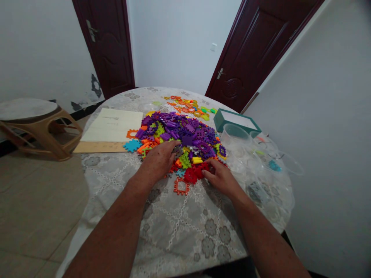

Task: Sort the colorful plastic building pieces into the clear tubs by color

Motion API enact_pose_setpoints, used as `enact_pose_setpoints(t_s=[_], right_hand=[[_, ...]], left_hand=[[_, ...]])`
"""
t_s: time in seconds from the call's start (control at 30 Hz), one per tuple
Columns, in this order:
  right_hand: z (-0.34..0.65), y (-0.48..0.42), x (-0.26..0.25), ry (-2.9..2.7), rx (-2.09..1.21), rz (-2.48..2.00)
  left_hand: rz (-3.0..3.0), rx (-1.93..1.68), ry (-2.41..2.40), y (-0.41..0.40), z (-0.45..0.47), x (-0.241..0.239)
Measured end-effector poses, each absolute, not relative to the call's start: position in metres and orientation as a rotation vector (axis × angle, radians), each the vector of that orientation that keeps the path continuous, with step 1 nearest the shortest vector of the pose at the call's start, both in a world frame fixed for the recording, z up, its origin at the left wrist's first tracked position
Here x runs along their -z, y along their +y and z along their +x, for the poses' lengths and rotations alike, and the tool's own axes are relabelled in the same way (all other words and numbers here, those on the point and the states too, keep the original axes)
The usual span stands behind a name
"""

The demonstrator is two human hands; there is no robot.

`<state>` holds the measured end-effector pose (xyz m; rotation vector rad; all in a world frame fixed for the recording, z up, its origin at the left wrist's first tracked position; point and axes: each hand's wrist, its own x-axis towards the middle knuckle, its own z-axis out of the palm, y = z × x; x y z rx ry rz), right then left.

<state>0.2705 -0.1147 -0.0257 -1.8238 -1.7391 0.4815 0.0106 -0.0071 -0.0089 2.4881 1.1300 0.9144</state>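
Two in play, left hand (160,160) and right hand (222,177), set apart at the near edge of a big pile (199,129) of plastic pieces, mostly purple, in the middle of the table! On the left, a grey piece (177,151) shows right at the fingertips; whether it's gripped, I can't tell. Over on the right, thumb and fingers are at the red pieces (194,174), spread rather than bunched, grip again unclear. Between the two, just in front of the pile, an orange frame (175,189) lies flat on the patterned tablecloth (185,231). Out to the left edge, a blue piece (132,145), and beyond it a cream sheet (113,125). Behind the pile, a looser scatter (185,103), mainly orange! Swing right: a green box (220,121), then clear containers (236,133) crowding the table's side. Further out, a stool (62,131) on the left, and two dark red doors (108,42) at the back.
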Motion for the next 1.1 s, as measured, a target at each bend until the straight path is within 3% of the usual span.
enact_pose_setpoints(t_s=[0.33,0.53,1.1], right_hand=[[0.263,-0.114,0.028,-1.727,-0.578,-1.76],[0.263,-0.113,0.037,-1.546,-0.807,-1.636],[0.249,-0.124,0.025,-1.782,-0.771,-1.584]], left_hand=[[2.488,-0.893,1.132,-0.007,0.011,0.009],[2.493,-0.872,1.134,-0.008,0.011,0.007],[2.491,-0.892,1.132,-0.008,0.012,0.009]])
